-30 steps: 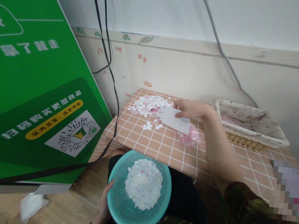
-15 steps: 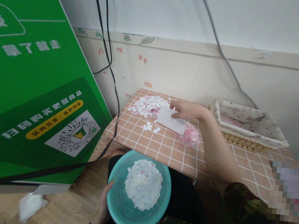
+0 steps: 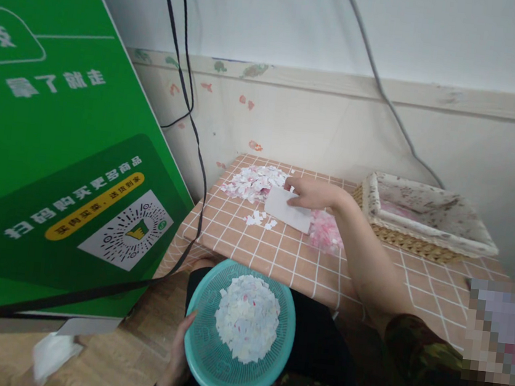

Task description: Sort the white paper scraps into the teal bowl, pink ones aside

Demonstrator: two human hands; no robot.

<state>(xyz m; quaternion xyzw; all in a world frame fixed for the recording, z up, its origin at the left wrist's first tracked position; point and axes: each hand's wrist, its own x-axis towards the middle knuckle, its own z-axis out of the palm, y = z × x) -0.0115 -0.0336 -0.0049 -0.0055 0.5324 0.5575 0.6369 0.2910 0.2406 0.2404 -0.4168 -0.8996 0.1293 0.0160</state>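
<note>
My left hand (image 3: 181,348) grips the left rim of a teal plastic basket (image 3: 204,335), which rests over my lap; its fingers are mostly hidden under the rim. A heap of small white paper scraps (image 3: 247,319) lies inside. Over the table, my right hand (image 3: 308,194) is closed on a white card (image 3: 289,210), thumb in front and fingers at its upper edge. The card's left end is by a pile of white and pinkish scraps (image 3: 254,182). Beneath its right end lies a clear bag of pink and white bits (image 3: 326,233). A few loose scraps (image 3: 261,220) are in front.
A cloth-lined wicker basket (image 3: 423,244) stands at the right on the checked tablecloth (image 3: 287,261). A green printed panel (image 3: 57,151) rises at the left, with a black strap (image 3: 198,143) hanging beside it. A white plastic bag (image 3: 56,353) lies on the floor.
My right hand has shifted slightly left with the card, toward the scrap pile, uncovering more of the pink bag. My left hand and the teal basket have stayed put.
</note>
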